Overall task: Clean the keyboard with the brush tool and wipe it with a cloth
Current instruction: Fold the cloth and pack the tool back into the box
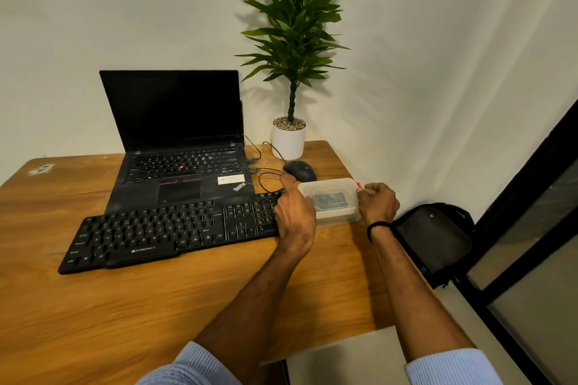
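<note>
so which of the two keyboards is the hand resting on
The separate black keyboard nearest the person; the left hand covers its right end. The laptop keyboard sits untouched behind it.

An office corner: a wooden desk point(93, 306) with laptop point(175, 147), keyboard point(162, 231), mouse point(300, 170) and potted plant point(289, 122).

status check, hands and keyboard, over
Left hand and right hand both on the lidded plastic container, right fingers closed at its corner. Keyboard untouched. Container sits against its right end; mouse cable trails behind.

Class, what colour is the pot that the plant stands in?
White, plain with no pattern; the pot shows best in the head view.
</note>
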Available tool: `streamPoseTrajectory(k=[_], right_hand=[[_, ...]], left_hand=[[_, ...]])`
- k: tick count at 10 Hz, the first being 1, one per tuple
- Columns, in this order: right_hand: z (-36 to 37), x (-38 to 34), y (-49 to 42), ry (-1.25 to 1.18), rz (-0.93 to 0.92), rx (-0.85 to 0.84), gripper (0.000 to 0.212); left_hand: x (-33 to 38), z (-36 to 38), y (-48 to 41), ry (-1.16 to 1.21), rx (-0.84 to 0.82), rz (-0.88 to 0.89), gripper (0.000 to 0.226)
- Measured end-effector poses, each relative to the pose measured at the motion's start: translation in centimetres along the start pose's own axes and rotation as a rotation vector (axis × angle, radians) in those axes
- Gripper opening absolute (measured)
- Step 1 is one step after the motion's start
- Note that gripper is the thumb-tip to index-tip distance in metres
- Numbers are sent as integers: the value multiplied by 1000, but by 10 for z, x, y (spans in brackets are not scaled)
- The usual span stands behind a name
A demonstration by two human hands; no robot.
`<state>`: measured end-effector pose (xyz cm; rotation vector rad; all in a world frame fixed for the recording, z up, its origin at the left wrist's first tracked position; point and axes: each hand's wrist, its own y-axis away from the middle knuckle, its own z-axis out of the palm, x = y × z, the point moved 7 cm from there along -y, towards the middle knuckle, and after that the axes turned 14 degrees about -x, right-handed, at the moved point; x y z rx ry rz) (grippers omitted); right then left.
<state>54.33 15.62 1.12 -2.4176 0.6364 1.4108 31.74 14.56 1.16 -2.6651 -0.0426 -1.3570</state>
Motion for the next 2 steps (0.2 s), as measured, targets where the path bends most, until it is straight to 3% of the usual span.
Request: streamPoseTrajectory(k=[1, 2], right_hand=[[3, -5, 7, 147, -48, -43, 43], [-2, -28, 31, 232, -156, 28, 60]], left_hand=[[8, -15, 12, 2, 19, 72, 62], [22, -55, 18, -41, 177, 214, 72]])
